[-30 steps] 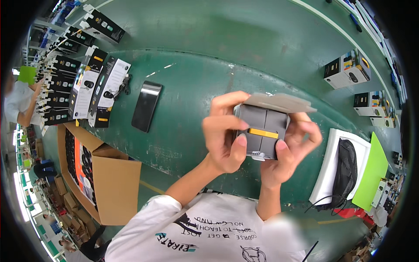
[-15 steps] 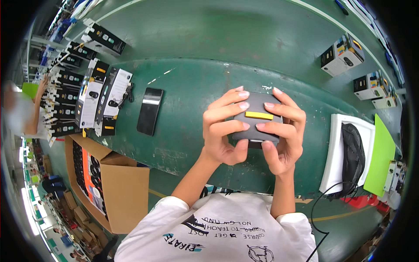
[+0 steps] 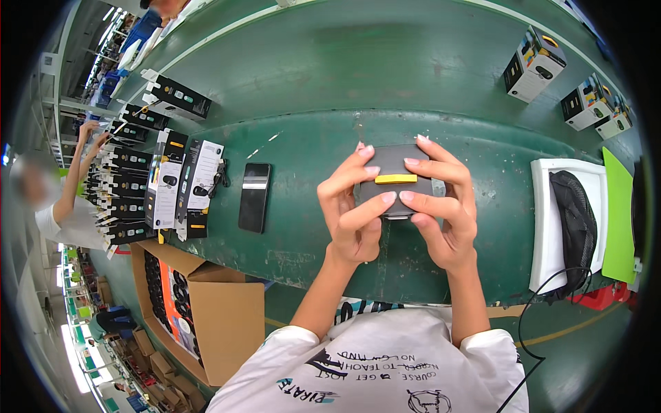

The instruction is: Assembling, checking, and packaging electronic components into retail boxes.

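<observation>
The left hand (image 3: 352, 206) and right hand (image 3: 444, 206) grip opposite sides of the dark grey box (image 3: 394, 160), yellow strip (image 3: 396, 179) uppermost, over the green table (image 3: 303, 172), where uneven pressure from the fingertips could, in my judgement, dent it or cause slippage.

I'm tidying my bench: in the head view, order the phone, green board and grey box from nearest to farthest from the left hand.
1. Grey box, touching the left hand.
2. Phone, left of that hand.
3. Green board, at far right.
</observation>
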